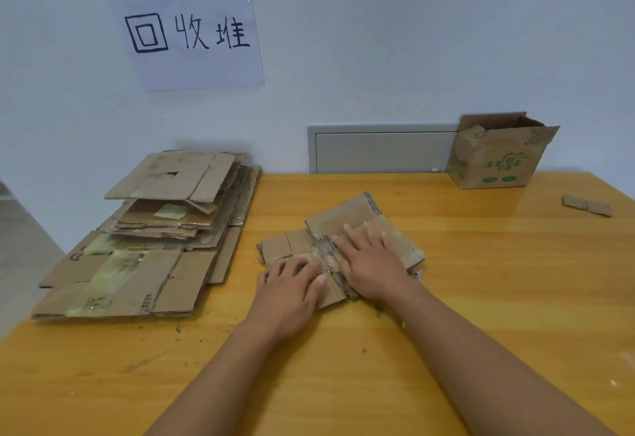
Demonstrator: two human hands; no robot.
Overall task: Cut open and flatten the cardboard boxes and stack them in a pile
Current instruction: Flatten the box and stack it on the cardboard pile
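Observation:
A small flattened cardboard box (347, 221) lies in the middle of the yellow wooden table (481, 264). Both palms rest flat on top of it. My left hand (290, 289) covers its near left corner, fingers spread. My right hand (372, 260) lies over its right half, fingers pointing toward the torn centre seam. A pile of flattened boxes (154, 229) sits at the table's left, several sheets deep. An upright open box (494, 154) with green print stands at the far right against the wall.
A small cardboard scrap (586, 205) lies near the right edge. A paper sign (185, 30) with handwritten characters is taped on the wall above the pile. A grey wall panel (381, 150) sits behind the table. Crumbs dot the near tabletop.

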